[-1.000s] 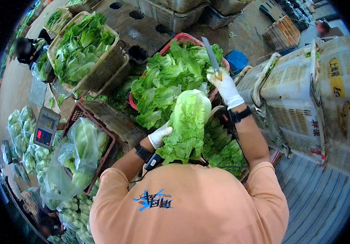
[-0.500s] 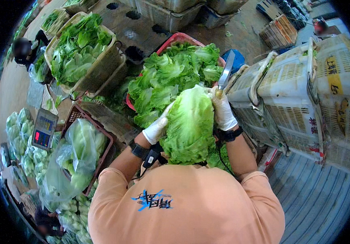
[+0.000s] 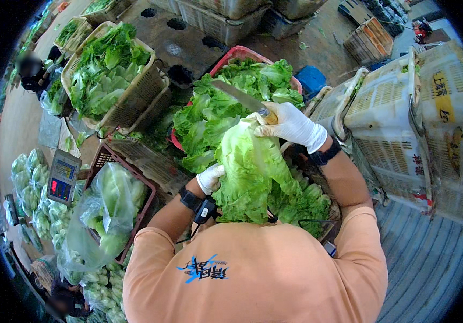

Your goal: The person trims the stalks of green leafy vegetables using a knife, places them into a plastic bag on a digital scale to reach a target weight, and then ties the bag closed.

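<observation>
A green lettuce head point(image 3: 241, 167) is held close to my chest, its pale stem end pointing away from me. My left hand point(image 3: 210, 179), in a white glove, is closed on the lettuce's left side, with its fingers partly hidden behind the leaves. My gloved right hand point(image 3: 296, 128) is wrapped round the wooden handle of a knife point(image 3: 242, 98) over the stem end. The broad blade points to the far left. My right thumb and fingers also touch the lettuce by its stem, and an outer leaf point(image 3: 275, 167) hangs loose below that hand.
Beyond the lettuce stands a red tub point(image 3: 245, 53) heaped with leaves. More lettuce leaves point(image 3: 301, 202) lie right of my chest. Stacked pale crates point(image 3: 382, 113) line the right. At left are a leaf-filled crate point(image 3: 134, 86), a scale display point(image 3: 63, 175) and a brown crate point(image 3: 148, 185) of bagged vegetables.
My right hand has come over the stem end, and the knife blade has swung from pointing far right to far left. My left hand has slid nearer me. A leaf now hangs away at right.
</observation>
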The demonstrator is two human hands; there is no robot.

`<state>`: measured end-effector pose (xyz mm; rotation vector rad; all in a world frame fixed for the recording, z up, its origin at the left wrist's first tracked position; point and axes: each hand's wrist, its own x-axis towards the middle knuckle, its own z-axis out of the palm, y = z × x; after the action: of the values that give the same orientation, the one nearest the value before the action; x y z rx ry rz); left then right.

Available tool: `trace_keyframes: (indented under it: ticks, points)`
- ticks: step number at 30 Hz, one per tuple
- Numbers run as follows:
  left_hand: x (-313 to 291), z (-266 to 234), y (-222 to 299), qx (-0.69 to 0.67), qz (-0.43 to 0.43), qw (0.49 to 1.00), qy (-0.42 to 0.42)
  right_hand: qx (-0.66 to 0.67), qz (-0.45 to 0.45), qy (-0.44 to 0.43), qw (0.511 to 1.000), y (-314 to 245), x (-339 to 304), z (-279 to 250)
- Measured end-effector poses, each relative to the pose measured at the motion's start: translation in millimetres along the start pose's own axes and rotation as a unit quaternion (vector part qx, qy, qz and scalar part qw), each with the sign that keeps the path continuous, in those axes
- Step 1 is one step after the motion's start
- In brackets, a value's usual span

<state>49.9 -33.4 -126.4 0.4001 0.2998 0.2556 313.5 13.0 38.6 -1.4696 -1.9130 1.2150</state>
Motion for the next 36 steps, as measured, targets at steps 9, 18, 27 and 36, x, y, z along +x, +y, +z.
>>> trace_keyframes:
  ticks: [9,18,27,36]
  points:
    - [-15,-5,5,-0.203,0.062,0.976,0.058,0.206,0.065,-0.027,0.976,62,66,-8]
    - [-22,8,34,-0.035,-0.032,0.994,0.095,0.045,-0.06,-0.2,0.977,9,75,12]
    - [-10,3,18,-0.233,0.033,0.971,-0.052,0.179,0.009,-0.218,0.959,7,60,24]
    - [-21,15,1,0.055,0.015,0.998,0.014,0.476,0.096,0.02,0.874,53,50,45]
